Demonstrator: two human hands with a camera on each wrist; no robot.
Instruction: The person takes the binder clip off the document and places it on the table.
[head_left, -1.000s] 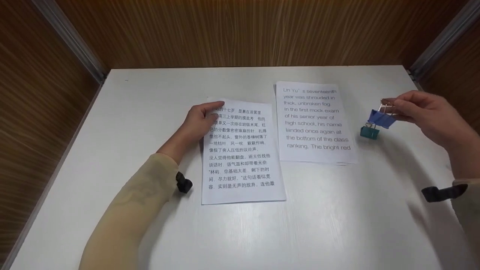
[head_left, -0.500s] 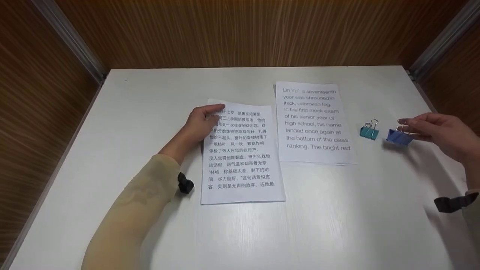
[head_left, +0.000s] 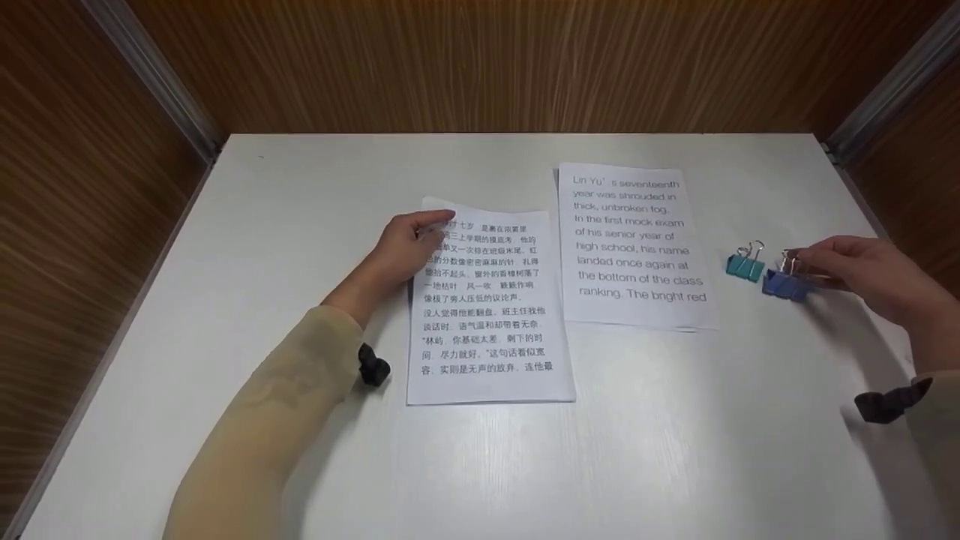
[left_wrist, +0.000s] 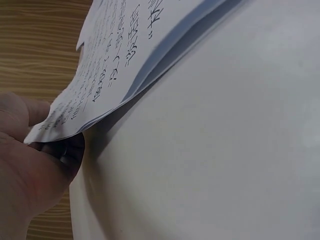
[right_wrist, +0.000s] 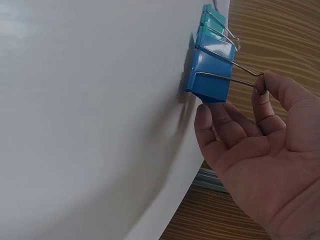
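My left hand (head_left: 429, 226) pinches the upper left corner of a stack of sheets with Chinese print (head_left: 487, 315). In the left wrist view the corner of this Chinese stack (left_wrist: 125, 55) is lifted off the table, with the left hand (left_wrist: 50, 150) under it. My right hand (head_left: 808, 271) holds a blue binder clip (head_left: 784, 285) by its wire handle, and the clip rests on the table. In the right wrist view the right hand (right_wrist: 234, 102) has thumb and index finger on the blue clip (right_wrist: 212, 80). A teal binder clip (head_left: 744, 267) stands just left of it, almost touching.
A second stack of sheets with English print (head_left: 637, 247) lies right of the Chinese one. The white table (head_left: 300, 195) is walled by wooden panels at the back and both sides. The teal clip (right_wrist: 212, 22) sits beyond the blue one in the right wrist view.
My right hand brought the blue clip down from the air onto the table, then moved it left, close to the teal clip. The left hand stayed on the paper corner.
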